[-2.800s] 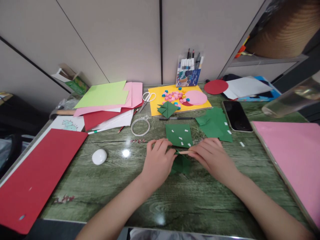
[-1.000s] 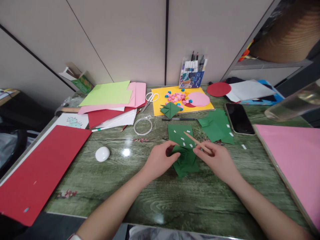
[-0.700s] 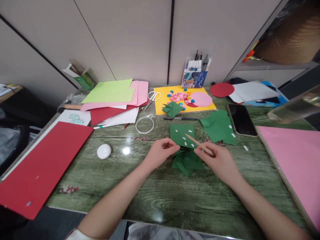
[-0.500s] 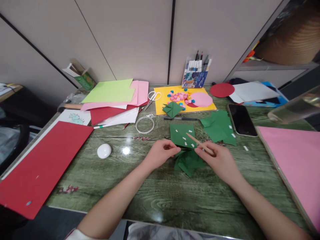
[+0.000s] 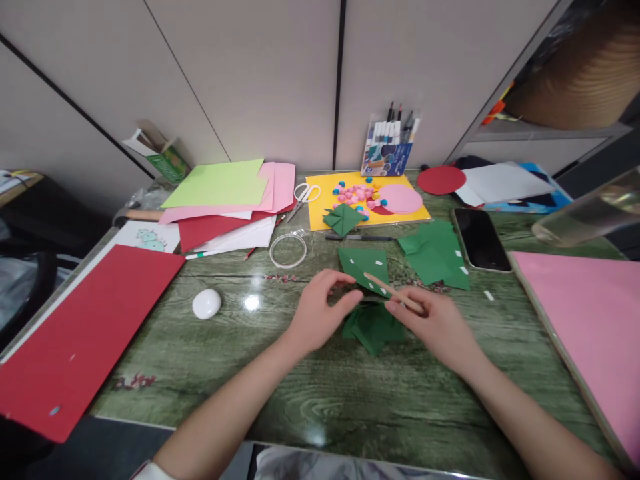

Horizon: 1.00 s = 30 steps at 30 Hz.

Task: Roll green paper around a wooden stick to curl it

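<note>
In my right hand (image 5: 440, 323) a thin pale wooden stick (image 5: 395, 292) is gripped between thumb and fingers, its tip pointing up and left over a green paper square (image 5: 374, 259) dotted with small white strips. My left hand (image 5: 320, 313) is at that square's left edge, thumb and index finger apart, with nothing plainly held. Folded green paper (image 5: 375, 330) lies on the table just below and between both hands. Further right is another green paper piece (image 5: 437, 257) with white bits on its edge. A folded green paper shape (image 5: 343, 219) rests on a yellow sheet (image 5: 319, 193).
A phone (image 5: 481, 239) and a pink board (image 5: 580, 320) lie to the right. White scissors (image 5: 306, 193), a tape ring (image 5: 287, 251) and stacked coloured paper (image 5: 215, 183) are at the back left. A white egg-shaped object (image 5: 207, 304) and a red sheet (image 5: 100, 327) lie left.
My left thumb and index finger, pinched together before, have spread apart. The stick has shifted slightly left and down with my right hand. The camera view has moved a little.
</note>
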Motion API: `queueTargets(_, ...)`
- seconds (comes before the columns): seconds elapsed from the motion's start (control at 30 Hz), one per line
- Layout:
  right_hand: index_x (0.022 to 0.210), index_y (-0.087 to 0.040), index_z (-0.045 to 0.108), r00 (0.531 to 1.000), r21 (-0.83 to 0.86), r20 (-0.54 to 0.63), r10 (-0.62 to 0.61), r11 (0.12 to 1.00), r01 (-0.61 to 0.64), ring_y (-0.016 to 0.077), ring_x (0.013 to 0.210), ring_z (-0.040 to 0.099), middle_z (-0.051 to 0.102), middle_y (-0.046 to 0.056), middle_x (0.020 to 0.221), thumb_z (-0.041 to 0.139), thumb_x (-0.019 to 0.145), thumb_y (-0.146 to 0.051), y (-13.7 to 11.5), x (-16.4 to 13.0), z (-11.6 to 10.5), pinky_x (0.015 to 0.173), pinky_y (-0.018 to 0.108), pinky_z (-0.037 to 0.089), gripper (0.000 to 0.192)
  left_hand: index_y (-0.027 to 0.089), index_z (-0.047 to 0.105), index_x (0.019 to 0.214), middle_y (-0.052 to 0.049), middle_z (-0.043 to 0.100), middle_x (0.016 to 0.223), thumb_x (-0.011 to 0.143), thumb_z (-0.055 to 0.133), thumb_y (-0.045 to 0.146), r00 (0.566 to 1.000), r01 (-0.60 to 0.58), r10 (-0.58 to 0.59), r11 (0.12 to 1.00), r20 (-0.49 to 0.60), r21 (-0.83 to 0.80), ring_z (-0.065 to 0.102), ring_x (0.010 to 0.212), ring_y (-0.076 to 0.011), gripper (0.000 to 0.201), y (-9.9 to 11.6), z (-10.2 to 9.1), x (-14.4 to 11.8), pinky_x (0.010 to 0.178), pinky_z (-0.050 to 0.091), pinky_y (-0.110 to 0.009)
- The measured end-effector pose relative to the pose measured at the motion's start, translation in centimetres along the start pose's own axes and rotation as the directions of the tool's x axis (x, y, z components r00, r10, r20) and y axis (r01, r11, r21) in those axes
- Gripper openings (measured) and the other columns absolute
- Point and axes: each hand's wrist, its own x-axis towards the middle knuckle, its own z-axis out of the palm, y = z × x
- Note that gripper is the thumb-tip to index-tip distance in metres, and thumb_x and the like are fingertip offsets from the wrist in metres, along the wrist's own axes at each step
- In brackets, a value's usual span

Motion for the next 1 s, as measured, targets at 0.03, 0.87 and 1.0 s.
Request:
queueTargets(0.03, 0.068, -0.019, 0.057, 1.000, -0.004, 0.013, -0.016, 1.000, 0.016, 0.0095, 0.048, 0.036, 0.042, -0.005, 0.052, 0.053, 0.078, -0.042, -0.2, -0.2, 0.1, 0.045, 0.022, 0.027, 0.025, 0.019, 0.063, 0.095, -0.006, 0.061, 0.098, 0.074, 0.062, 0.032, 0.998, -0.060, 0.060, 0.997, 0.004, 0.044, 0.055, 0.095, -0.0194, 0.024, 0.4, 0.1, -0.3, 0.084, 0.043, -0.032)
queueTargets(0.87, 0.097, -0.019, 0.057, 0.804, -0.501, -0.024, -0.595, 0.703, 0.505, 0.0147, 0.065, 0.054, 0.065, 0.000, 0.075, 0.046, 0.089, -0.023, 0.4, -0.6, 0.1, 0.069, 0.029, 0.038, 0.014, 0.019, 0.049, 0.076, 0.001, 0.061, 0.078, 0.075, 0.060, 0.020, 0.981, 0.105, -0.145, 0.954, -0.127, -0.282, 0.058, 0.075, -0.0117, 0.012, 0.4, 0.8, -0.7, 0.072, 0.045, -0.024)
queueTargets(1.0, 0.097, -0.019, 0.058, 0.808, -0.500, -0.017, -0.589, 0.705, 0.503, 0.0143, 0.066, 0.054, 0.066, 0.000, 0.076, 0.047, 0.088, -0.024, 0.4, -0.6, 0.1, 0.072, 0.030, 0.037, 0.014, 0.021, 0.047, 0.084, 0.003, 0.060, 0.076, 0.075, 0.061, 0.017, 0.982, 0.045, -0.070, 0.988, -0.177, -0.146, 0.059, 0.074, -0.0113, 0.016, 0.1, 0.9, -0.8, 0.070, 0.046, -0.023)
